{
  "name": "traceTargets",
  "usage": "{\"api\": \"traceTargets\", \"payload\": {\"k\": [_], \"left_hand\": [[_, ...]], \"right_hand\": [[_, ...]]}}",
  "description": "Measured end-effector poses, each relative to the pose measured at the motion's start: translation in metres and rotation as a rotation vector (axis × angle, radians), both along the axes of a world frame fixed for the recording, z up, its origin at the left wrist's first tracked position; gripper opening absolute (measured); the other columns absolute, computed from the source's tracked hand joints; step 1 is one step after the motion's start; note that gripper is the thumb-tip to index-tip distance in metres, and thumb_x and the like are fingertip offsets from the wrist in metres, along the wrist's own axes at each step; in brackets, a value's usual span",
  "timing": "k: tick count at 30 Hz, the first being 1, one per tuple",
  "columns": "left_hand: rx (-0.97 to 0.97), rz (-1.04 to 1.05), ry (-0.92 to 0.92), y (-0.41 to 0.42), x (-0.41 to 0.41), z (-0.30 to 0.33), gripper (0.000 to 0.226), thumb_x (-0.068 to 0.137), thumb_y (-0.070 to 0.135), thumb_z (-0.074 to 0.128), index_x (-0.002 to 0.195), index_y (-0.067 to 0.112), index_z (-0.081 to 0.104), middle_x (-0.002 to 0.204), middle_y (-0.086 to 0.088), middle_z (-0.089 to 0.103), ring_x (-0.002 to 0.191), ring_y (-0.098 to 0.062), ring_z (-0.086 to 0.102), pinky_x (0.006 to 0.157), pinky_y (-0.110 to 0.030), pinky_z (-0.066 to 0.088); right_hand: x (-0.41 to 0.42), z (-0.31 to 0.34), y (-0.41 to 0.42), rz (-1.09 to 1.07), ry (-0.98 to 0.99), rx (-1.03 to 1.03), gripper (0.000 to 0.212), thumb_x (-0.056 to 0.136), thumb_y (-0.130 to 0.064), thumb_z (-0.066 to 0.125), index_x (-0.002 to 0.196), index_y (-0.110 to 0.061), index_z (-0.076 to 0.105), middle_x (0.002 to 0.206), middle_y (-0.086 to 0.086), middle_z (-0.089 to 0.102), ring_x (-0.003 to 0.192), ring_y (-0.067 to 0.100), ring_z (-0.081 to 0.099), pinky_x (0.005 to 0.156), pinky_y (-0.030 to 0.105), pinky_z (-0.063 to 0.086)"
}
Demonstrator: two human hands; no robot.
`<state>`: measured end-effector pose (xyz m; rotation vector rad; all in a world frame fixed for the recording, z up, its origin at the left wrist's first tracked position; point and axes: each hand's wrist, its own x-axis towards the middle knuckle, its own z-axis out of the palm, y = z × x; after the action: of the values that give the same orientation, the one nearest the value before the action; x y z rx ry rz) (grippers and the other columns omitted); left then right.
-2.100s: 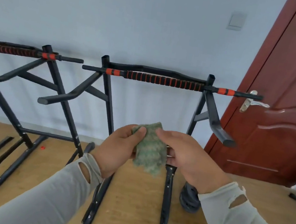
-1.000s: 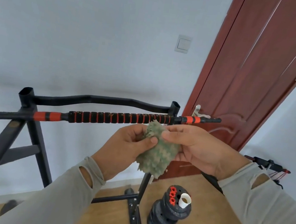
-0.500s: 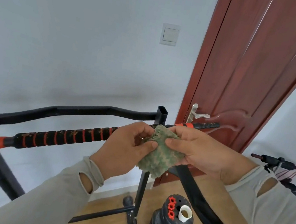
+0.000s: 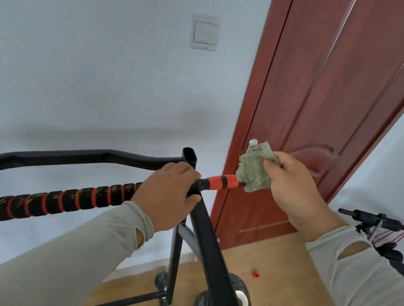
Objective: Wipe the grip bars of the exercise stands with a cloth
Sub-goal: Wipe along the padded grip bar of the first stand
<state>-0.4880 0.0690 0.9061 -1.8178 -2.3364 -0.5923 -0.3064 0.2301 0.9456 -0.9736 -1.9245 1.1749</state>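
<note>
Left hand (image 4: 167, 194): fingers curled over the grip bar (image 4: 44, 200), forearm reaching up.
Right hand (image 4: 292, 190): pinching the cloth (image 4: 254, 172) at the bar's end.

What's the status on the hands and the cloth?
Left hand grips black-and-red wrapped grip bar. Right hand pinches green knitted cloth at bar's orange end. Nothing blocking.

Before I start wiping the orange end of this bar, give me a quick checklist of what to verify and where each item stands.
1. Green patterned cloth held in right hand: ok.
2. Cloth touching the orange-and-black bar end: ok, its lower edge covers the tip.
3. Left hand steadying the black-and-red wrapped grip bar: ok, gripping beside the black upright post.
4. Cloth wrapped fully round the bar: not ok, bunched.
5. Cloth dampness: cannot tell.
</note>
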Motion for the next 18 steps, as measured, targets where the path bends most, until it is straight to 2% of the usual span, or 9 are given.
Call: {"api": "traceTargets", "payload": {"k": [2,3,5,7,9,11,13,15,18], "left_hand": [[-0.008,-0.023,0.058,0.020,0.001,-0.003,0.043,0.097,0.041,0.058,0.135,0.021,0.055,0.130,0.004,0.057,0.119,-0.020,0.052,0.107,-0.034,0.043],[-0.014,-0.033,0.095,0.029,0.002,-0.004,0.042,0.097,0.042,0.057,0.134,0.022,0.056,0.127,0.005,0.058,0.116,-0.020,0.054,0.106,-0.035,0.044],[-0.031,-0.051,0.174,0.044,0.002,-0.008,0.038,0.097,0.044,0.054,0.129,0.024,0.059,0.121,0.005,0.060,0.109,-0.020,0.056,0.100,-0.036,0.047],[-0.057,-0.057,0.236,0.053,0.000,-0.012,0.036,0.097,0.047,0.051,0.124,0.025,0.061,0.114,0.005,0.063,0.101,-0.021,0.058,0.093,-0.037,0.050],[-0.086,-0.052,0.278,0.058,-0.004,-0.017,0.037,0.098,0.050,0.048,0.121,0.025,0.062,0.108,0.004,0.065,0.096,-0.023,0.058,0.089,-0.038,0.051],[-0.095,-0.035,0.314,0.062,-0.008,-0.021,0.038,0.099,0.052,0.043,0.116,0.026,0.064,0.101,0.003,0.066,0.088,-0.022,0.056,0.086,-0.038,0.050],[-0.087,-0.028,0.347,0.067,-0.010,-0.021,0.038,0.100,0.053,0.040,0.110,0.027,0.066,0.095,0.004,0.064,0.081,-0.021,0.054,0.083,-0.036,0.050],[-0.077,-0.041,0.328,0.070,-0.012,-0.022,0.038,0.099,0.052,0.039,0.109,0.027,0.066,0.092,0.003,0.063,0.079,-0.021,0.052,0.083,-0.037,0.049],[-0.036,-0.039,0.257,0.068,-0.013,-0.024,0.040,0.098,0.049,0.045,0.119,0.025,0.068,0.093,0.003,0.064,0.080,-0.021,0.052,0.083,-0.037,0.051]], "right_hand": [[-0.003,-0.002,0.018,-0.069,-0.050,0.204,0.021,0.109,-0.020,0.046,0.114,-0.019,0.066,0.093,-0.009,0.068,0.079,0.004,0.062,0.058,0.005,0.043],[-0.005,-0.005,0.025,-0.076,-0.079,0.297,0.022,0.109,-0.021,0.046,0.120,-0.020,0.064,0.097,-0.011,0.067,0.081,0.003,0.061,0.059,0.005,0.042],[-0.007,-0.015,0.036,-0.032,-0.197,0.511,0.027,0.107,-0.021,0.047,0.130,-0.024,0.062,0.110,-0.010,0.070,0.092,0.007,0.063,0.075,0.009,0.046],[-0.008,-0.037,0.043,0.103,-0.399,0.660,0.030,0.105,-0.020,0.048,0.131,-0.029,0.061,0.122,-0.008,0.069,0.109,0.013,0.062,0.103,0.028,0.046],[-0.006,-0.060,0.045,0.216,-0.595,0.707,0.033,0.105,-0.025,0.048,0.137,-0.031,0.055,0.140,-0.006,0.061,0.134,0.017,0.052,0.122,0.038,0.028],[-0.002,-0.071,0.045,0.251,-0.653,0.708,0.044,0.103,-0.038,0.048,0.146,-0.029,0.046,0.156,-0.005,0.048,0.148,0.018,0.037,0.126,0.036,0.012],[-0.002,-0.071,0.049,0.244,-0.662,0.728,0.052,0.098,-0.051,0.049,0.145,-0.030,0.045,0.156,-0.006,0.047,0.147,0.015,0.037,0.128,0.040,0.011],[-0.004,-0.066,0.052,0.237,-0.646,0.740,0.049,0.097,-0.057,0.049,0.138,-0.030,0.050,0.147,-0.007,0.055,0.138,0.015,0.046,0.128,0.045,0.017],[-0.008,-0.063,0.058,0.236,-0.614,0.796,0.038,0.101,-0.043,0.050,0.136,-0.029,0.053,0.129,-0.009,0.064,0.121,0.014,0.054,0.122,0.045,0.031]]}}
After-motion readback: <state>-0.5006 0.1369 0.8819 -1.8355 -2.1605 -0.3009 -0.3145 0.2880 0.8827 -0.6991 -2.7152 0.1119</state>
